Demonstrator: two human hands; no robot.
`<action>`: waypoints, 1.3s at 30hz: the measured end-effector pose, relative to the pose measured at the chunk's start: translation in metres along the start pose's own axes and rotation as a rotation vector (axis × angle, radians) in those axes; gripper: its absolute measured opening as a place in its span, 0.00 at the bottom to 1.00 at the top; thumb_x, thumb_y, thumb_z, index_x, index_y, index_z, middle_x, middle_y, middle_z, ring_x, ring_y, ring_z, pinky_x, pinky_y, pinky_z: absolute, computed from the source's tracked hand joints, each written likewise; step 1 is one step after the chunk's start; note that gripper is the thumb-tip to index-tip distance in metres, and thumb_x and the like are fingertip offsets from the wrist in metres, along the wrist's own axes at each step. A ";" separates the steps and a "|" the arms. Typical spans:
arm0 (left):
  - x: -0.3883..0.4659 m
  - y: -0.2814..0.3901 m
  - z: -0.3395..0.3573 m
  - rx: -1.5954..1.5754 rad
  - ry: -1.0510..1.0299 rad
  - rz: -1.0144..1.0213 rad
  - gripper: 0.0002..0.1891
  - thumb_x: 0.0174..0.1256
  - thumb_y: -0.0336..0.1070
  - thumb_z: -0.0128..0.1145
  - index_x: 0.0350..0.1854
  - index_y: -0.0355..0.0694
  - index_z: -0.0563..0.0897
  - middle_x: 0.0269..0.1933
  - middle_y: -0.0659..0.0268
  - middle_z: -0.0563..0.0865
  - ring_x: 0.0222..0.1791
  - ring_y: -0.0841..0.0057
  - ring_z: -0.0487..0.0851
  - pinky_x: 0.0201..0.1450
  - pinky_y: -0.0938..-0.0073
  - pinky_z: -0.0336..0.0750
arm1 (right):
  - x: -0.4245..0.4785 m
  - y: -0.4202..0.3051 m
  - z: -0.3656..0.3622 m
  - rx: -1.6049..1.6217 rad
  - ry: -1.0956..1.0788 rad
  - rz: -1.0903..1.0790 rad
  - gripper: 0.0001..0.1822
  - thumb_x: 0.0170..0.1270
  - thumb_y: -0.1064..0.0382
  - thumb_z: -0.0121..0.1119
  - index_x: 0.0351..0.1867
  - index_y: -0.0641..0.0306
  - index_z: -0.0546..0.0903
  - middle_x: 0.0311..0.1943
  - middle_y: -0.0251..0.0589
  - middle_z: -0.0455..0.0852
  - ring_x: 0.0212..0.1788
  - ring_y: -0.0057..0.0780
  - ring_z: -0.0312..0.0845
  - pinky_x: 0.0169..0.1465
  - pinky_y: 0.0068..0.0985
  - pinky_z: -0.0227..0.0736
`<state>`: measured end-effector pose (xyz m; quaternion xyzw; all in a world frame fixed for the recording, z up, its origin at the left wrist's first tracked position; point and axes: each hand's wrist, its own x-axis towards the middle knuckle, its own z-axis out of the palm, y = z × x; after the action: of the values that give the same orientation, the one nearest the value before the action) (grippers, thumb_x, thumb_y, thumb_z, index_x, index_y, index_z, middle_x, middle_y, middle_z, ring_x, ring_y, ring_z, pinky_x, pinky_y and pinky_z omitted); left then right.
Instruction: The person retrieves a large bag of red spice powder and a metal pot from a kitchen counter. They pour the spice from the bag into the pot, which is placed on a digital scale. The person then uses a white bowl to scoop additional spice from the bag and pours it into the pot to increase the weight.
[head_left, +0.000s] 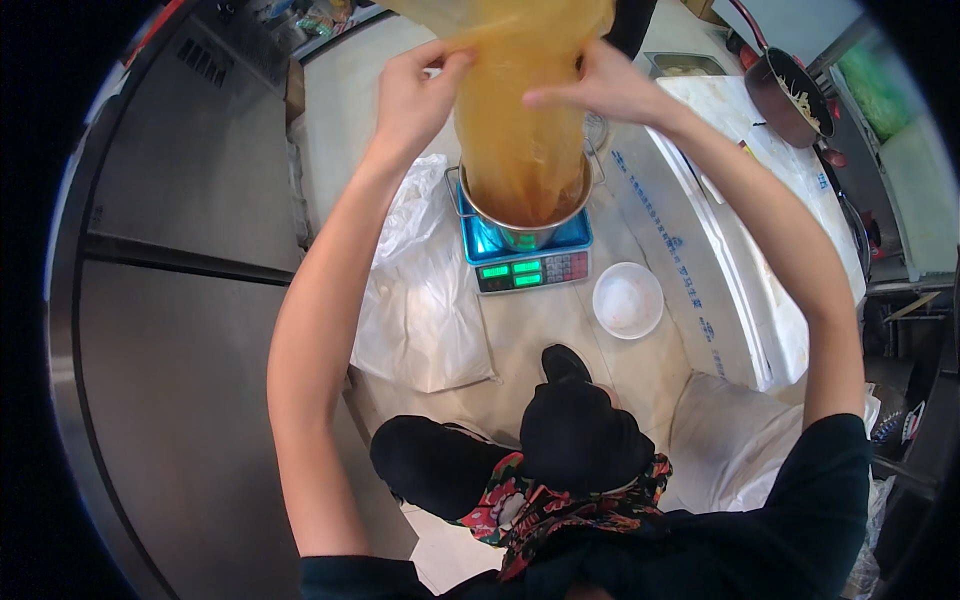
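Observation:
A translucent yellow plastic bag (517, 127) hangs with its lower end inside a steel pot (525, 229). My left hand (420, 94) pinches the bag's left edge between thumb and fingers. At its right side is my right hand (600, 86), blurred, with the thumb stretched across the front of the bag; whether it grips the plastic cannot be told. The pot has wire handles and stands on a digital scale (532, 271) with a blue tray and lit green displays. The pot's contents are mostly hidden by the bag.
White plastic bags (427, 330) lie on the tiled floor left of the scale, a white bowl (628, 300) with pale contents to its right. A foam box (697, 247) stands farther right, near a dark saucepan (791, 97). Steel cabinet doors (180, 375) line the left.

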<state>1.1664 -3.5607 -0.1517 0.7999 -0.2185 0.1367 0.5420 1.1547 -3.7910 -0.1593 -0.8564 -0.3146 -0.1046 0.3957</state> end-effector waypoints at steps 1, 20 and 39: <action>-0.001 0.004 0.008 -0.013 -0.007 0.059 0.12 0.60 0.38 0.58 0.38 0.33 0.85 0.26 0.65 0.85 0.26 0.84 0.77 0.31 0.81 0.72 | -0.003 0.004 0.015 -0.005 0.105 -0.032 0.29 0.54 0.54 0.67 0.57 0.60 0.74 0.47 0.41 0.83 0.50 0.34 0.78 0.56 0.28 0.71; -0.176 -0.052 -0.001 -0.294 0.542 -0.414 0.09 0.64 0.32 0.57 0.44 0.35 0.77 0.31 0.73 0.76 0.31 0.88 0.71 0.34 0.86 0.65 | 0.030 -0.030 0.041 0.089 0.567 0.052 0.19 0.59 0.65 0.61 0.51 0.69 0.75 0.48 0.44 0.81 0.51 0.33 0.76 0.55 0.29 0.70; -0.203 -0.066 -0.011 -0.207 0.626 -0.426 0.10 0.63 0.31 0.55 0.45 0.36 0.76 0.31 0.69 0.77 0.32 0.84 0.72 0.37 0.81 0.69 | 0.018 -0.041 0.031 -0.042 0.579 0.103 0.20 0.59 0.63 0.64 0.50 0.70 0.76 0.45 0.42 0.81 0.47 0.32 0.76 0.52 0.27 0.71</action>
<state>1.0234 -3.4887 -0.2937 0.6881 0.1156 0.2355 0.6765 1.1407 -3.7396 -0.1469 -0.8137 -0.1422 -0.3310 0.4562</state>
